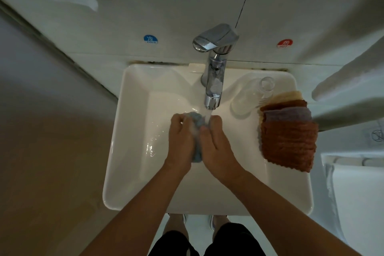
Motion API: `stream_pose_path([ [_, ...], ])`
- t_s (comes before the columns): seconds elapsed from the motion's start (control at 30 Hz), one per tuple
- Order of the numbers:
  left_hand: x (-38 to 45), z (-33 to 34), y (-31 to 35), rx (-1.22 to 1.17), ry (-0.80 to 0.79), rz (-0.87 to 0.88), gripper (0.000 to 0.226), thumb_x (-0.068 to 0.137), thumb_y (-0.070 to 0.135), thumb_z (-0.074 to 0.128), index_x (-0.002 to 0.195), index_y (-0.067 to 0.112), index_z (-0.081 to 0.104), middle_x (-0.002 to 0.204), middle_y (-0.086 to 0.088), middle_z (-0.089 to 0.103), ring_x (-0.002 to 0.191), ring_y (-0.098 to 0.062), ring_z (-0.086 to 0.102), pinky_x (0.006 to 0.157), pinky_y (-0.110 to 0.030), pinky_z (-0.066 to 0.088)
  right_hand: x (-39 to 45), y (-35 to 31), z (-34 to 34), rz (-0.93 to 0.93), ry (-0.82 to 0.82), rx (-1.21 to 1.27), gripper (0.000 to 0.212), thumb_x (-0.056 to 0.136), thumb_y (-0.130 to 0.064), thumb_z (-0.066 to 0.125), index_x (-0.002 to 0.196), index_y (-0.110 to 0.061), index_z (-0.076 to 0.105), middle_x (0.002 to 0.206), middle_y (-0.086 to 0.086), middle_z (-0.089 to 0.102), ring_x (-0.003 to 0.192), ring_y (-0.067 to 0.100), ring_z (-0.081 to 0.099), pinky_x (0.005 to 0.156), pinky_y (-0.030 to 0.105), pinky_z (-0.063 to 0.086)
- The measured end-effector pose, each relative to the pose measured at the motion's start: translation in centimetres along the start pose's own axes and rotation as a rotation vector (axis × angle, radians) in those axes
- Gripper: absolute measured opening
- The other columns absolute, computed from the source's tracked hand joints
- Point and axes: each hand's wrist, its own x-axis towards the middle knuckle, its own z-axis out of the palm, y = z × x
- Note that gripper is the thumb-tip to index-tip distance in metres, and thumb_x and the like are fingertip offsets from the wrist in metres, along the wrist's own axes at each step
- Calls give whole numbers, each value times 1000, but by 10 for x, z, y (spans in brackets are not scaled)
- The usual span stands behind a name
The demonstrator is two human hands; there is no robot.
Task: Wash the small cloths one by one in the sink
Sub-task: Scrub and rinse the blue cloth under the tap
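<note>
A small blue-grey cloth [197, 124] is bunched between my two hands over the white sink [133, 131]. My left hand [180, 139] grips its left side and my right hand [216, 143] grips its right side, fingers curled round it. Water runs from the chrome tap [214, 81] onto the top of the cloth. A tail of the cloth hangs down between my wrists. On the sink's right rim lies a pile of several folded small cloths [287, 133], rust-brown on top, with grey-purple, brown and yellow ones behind.
A clear glass tumbler [247, 97] lies on the sink's back right ledge beside the pile. Blue COLD [150, 39] and red HOT [284, 43] stickers sit on the wall tiles. White towels hang at the right and upper left.
</note>
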Motion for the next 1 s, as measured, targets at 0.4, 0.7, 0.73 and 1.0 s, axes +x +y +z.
stream_pose_path([
  [0.4, 15, 5, 8, 182, 22, 184, 17, 102, 21, 50, 93, 9, 58, 81, 8, 62, 81, -17, 57, 70, -30, 51, 3, -13, 9, 202, 4, 166, 18, 103, -48, 43, 104, -31, 45, 76, -1, 64, 68, 17, 66, 55, 33, 58],
  [0.7, -8, 12, -8, 108, -198, 193, 23, 110, 29, 40, 89, 26, 48, 68, 18, 59, 64, 2, 56, 62, -17, 49, 35, -6, -4, 83, 267, 31, 12, 103, -35, 44, 91, -37, 41, 76, -10, 61, 65, 2, 59, 63, 30, 47],
  [0.73, -3, 9, -6, 111, -182, 214, 24, 110, 27, 42, 87, 25, 47, 69, 17, 57, 65, 0, 54, 63, -19, 48, 26, -5, -4, 48, 216, 23, 10, 102, -41, 42, 92, -38, 42, 76, -10, 61, 66, 5, 60, 63, 34, 51],
  [1.0, -19, 23, -7, -276, -65, 2, 17, 106, 29, 54, 98, 14, 55, 92, -14, 68, 85, -29, 67, 78, -47, 57, 31, -3, 1, 142, 121, -99, 10, 99, -45, 45, 97, -36, 42, 86, -10, 60, 81, 10, 61, 82, 41, 53],
])
